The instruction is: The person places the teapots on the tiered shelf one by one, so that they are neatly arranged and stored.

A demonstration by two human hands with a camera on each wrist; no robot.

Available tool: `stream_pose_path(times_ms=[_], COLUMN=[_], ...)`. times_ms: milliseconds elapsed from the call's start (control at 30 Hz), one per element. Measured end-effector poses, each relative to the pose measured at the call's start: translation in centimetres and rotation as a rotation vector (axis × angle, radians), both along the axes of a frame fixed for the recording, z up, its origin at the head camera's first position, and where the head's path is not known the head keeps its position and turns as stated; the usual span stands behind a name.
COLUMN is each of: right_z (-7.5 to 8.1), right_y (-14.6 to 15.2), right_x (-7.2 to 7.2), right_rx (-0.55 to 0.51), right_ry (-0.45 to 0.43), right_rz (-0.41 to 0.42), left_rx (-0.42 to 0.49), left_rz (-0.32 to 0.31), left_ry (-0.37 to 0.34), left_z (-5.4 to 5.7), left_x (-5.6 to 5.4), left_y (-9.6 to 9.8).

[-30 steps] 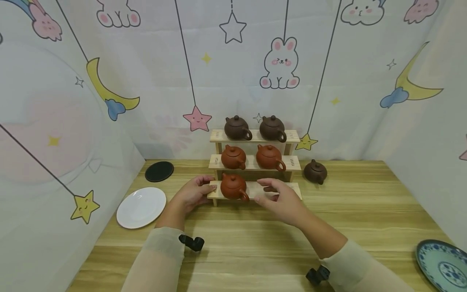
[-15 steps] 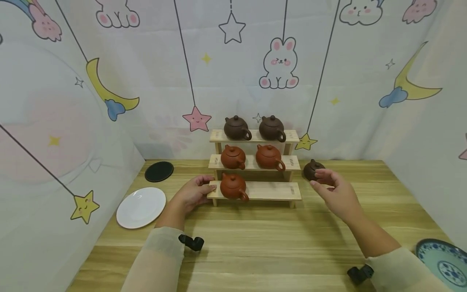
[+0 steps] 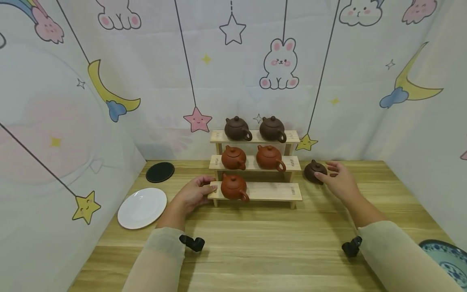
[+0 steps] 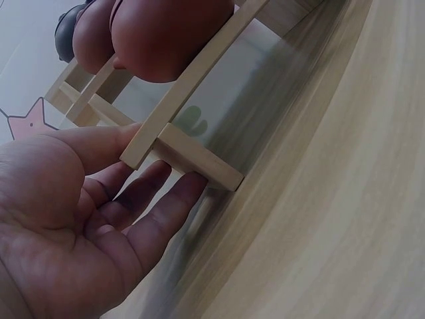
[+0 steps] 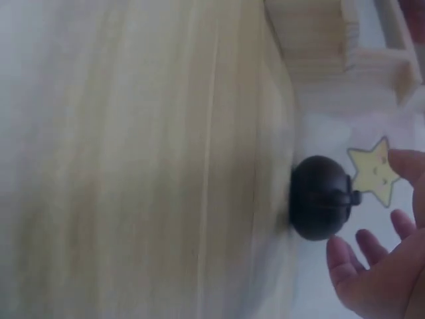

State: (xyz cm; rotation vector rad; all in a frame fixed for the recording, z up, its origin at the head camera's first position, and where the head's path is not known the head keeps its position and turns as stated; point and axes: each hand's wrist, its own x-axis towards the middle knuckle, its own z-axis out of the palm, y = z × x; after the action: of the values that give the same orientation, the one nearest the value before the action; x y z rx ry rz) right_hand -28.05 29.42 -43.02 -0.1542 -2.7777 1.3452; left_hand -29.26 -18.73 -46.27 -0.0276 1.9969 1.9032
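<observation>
A three-tier wooden stand (image 3: 271, 190) bears teapots. My left hand (image 3: 191, 194) grips the left end of its lowest board. In the left wrist view, the thumb of that left hand (image 4: 73, 219) lies over the board, with fingers beneath beside the leg. One reddish teapot (image 3: 233, 187) sits on the lowest tier's left. The middle tier bears two more reddish teapots, and two dark brown teapots stand on top. Right of the stand, another dark brown teapot (image 3: 313, 172) rests on the table. My right hand (image 3: 341, 184) is beside it, fingers spread; the right wrist view shows a gap to that teapot (image 5: 317, 199).
At left on the wooden table (image 3: 248, 247) lie a white plate (image 3: 141, 208) and a black round mat (image 3: 159, 172). A blue-patterned plate (image 3: 446, 259) sits at the right edge. A printed cloth backdrop (image 3: 233, 81) rises behind the stand.
My right hand has moved from in front of the lowest tier rightward to the loose dark teapot, reaching its right side. My left hand has stayed on the stand.
</observation>
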Motion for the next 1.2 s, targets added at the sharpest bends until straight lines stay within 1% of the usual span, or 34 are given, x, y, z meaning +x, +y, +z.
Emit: stream_pose_path(times_ms=[100, 300, 467, 633, 867, 1200], right_z=[-0.4, -0.9, -1.0, -1.2, -1.7, -1.8], right_y=[0.0, -0.1, -0.5, -0.9, -0.8, -0.8], right_x=[-1.2, -3.1, -4.1, -4.6, -5.0, -4.8], right_rx=[0.015, 0.005, 0.042, 0.068, 0.054, 0.049], right_ry=[-0.02, -0.075, -0.112, -0.11, -0.11, -0.114], right_rz=[-0.001, 0.006, 0.022, 0.003, -0.035, -0.032], left_rx=[-0.003, -0.008, -0.011, -0.027, -0.022, -0.024], left_rz=[-0.001, 0.005, 0.002, -0.002, -0.003, 0.007], left_ry=[0.005, 0.007, 0.005, 0.006, 0.004, 0.003], left_z=[-0.1, -0.2, -0.2, -0.1, 0.0, 0.1], left_x=[0.0, -0.1, 0.0, 0.1, 0.1, 0.1], left_y=[0.0, -0.1, -0.2, -0.2, 0.0, 0.1])
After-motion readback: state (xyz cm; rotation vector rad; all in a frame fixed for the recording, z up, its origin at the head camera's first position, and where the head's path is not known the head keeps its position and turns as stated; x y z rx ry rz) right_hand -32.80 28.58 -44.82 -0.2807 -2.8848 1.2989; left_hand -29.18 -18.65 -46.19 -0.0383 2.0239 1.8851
